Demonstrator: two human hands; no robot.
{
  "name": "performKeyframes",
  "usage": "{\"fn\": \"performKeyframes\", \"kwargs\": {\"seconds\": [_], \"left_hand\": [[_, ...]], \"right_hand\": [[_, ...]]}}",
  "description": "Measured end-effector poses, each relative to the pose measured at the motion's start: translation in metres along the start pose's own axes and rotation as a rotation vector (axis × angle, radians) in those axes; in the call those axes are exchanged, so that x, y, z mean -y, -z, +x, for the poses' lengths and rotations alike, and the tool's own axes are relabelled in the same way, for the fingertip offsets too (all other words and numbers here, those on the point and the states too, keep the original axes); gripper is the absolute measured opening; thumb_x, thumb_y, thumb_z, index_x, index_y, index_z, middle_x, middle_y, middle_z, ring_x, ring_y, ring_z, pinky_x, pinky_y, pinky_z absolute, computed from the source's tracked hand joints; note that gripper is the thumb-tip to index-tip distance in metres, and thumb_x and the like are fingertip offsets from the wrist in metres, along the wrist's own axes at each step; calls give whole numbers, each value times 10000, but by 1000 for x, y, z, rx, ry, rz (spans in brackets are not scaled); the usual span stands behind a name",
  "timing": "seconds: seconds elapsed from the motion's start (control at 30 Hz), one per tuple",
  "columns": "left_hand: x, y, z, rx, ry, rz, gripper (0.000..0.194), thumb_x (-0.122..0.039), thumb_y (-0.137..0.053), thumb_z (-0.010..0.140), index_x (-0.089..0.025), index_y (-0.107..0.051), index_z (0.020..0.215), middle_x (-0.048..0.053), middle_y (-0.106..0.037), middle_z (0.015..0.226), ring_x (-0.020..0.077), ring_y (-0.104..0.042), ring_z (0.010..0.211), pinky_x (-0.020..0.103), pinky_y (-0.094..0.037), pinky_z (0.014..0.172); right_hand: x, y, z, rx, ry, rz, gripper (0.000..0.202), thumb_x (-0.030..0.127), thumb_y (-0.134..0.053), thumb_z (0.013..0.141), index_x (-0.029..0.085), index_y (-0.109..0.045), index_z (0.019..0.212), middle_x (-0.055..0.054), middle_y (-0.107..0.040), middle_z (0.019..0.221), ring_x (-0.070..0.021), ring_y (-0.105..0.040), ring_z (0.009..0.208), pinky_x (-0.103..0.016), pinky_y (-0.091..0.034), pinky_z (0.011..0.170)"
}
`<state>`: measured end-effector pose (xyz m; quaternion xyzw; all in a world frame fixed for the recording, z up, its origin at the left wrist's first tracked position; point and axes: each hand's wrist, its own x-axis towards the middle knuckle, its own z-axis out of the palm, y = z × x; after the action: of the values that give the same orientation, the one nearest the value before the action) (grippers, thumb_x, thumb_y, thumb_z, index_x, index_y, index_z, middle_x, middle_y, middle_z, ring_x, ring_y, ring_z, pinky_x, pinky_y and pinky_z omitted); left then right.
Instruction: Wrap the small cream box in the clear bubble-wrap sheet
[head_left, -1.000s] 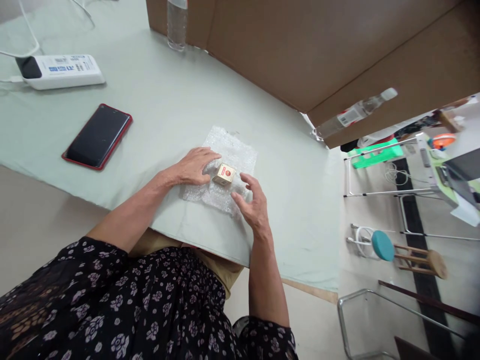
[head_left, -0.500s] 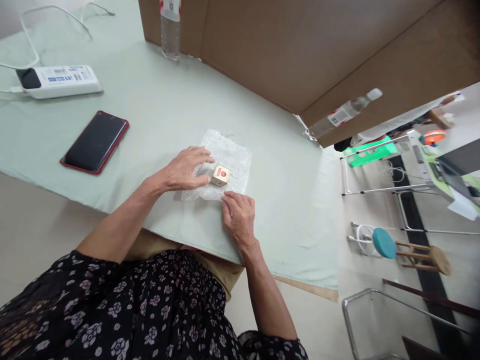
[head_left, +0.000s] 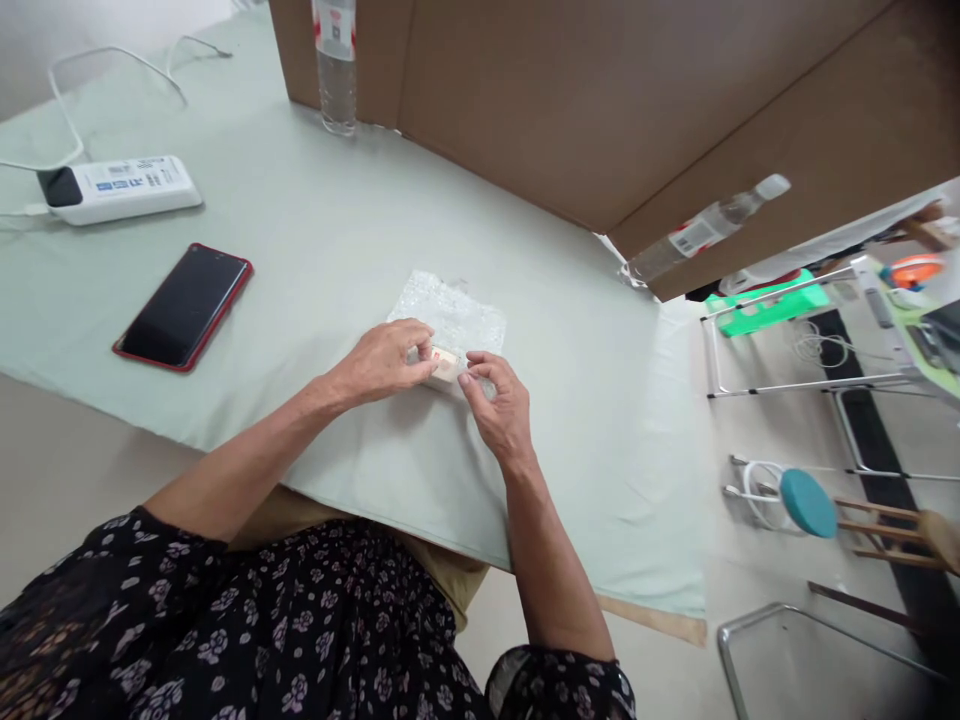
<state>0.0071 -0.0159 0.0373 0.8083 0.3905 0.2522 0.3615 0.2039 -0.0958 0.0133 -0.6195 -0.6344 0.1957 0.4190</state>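
A small cream box with a red mark sits on a sheet of bubble wrap near the table's front edge. The near part of the sheet is folded up against the box and seems to cover part of its top, which looks hazy. From the left, my left hand pinches the folded wrap, thumb and fingertips against the box's left end. At the opposite end my right hand has thumb and forefinger closed on the wrap's fold. The far part of the sheet lies flat.
A red-cased phone and a white power bank with a cable lie to the left. Behind stand a large cardboard panel and two plastic bottles, one upright and one at the right. Stools are on the floor at right.
The wrap's near edge has been lifted and folded up onto the box. Both hands have closed on it, the right moving up beside the box. The view has shifted slightly.
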Motion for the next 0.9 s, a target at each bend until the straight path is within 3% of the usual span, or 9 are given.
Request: {"fn": "performKeyframes", "kwargs": {"seconds": [0.13, 0.23, 0.63, 0.9], "left_hand": [[3, -6, 5, -3, 117, -170, 154, -303, -617, 817, -185, -621, 718, 45, -746, 1121, 205, -679, 976, 281, -482, 743], [8, -14, 7, -40, 127, -223, 142, -284, -624, 807, -180, -613, 712, 36, -756, 1011, 186, -678, 918, 269, -474, 735], [7, -22, 3, -120, 76, -207, 127, -251, -641, 811, -174, -623, 712, 41, -753, 953, 157, -672, 834, 230, -419, 599], [6, -21, 2, -117, 50, -217, 105, -211, -620, 811, -173, -629, 713, 32, -744, 898, 138, -663, 800, 224, -432, 609]], "right_hand": [[-7, -7, 7, 21, -147, 194, 178, 395, -647, 873, 223, -634, 830, -81, -743, 1140, -230, -689, 1060, -394, -505, 959], [-8, -12, 7, 13, -198, 256, 180, 393, -660, 866, 220, -641, 824, -71, -762, 1096, -221, -699, 1019, -375, -513, 925], [-3, -19, -4, -81, -177, 232, 116, 333, -662, 891, 233, -652, 834, -36, -770, 1047, -198, -701, 987, -364, -507, 921], [-3, -19, -7, -108, -172, 223, 99, 317, -677, 888, 239, -658, 831, -26, -780, 1027, -203, -707, 979, -381, -488, 928]]}}
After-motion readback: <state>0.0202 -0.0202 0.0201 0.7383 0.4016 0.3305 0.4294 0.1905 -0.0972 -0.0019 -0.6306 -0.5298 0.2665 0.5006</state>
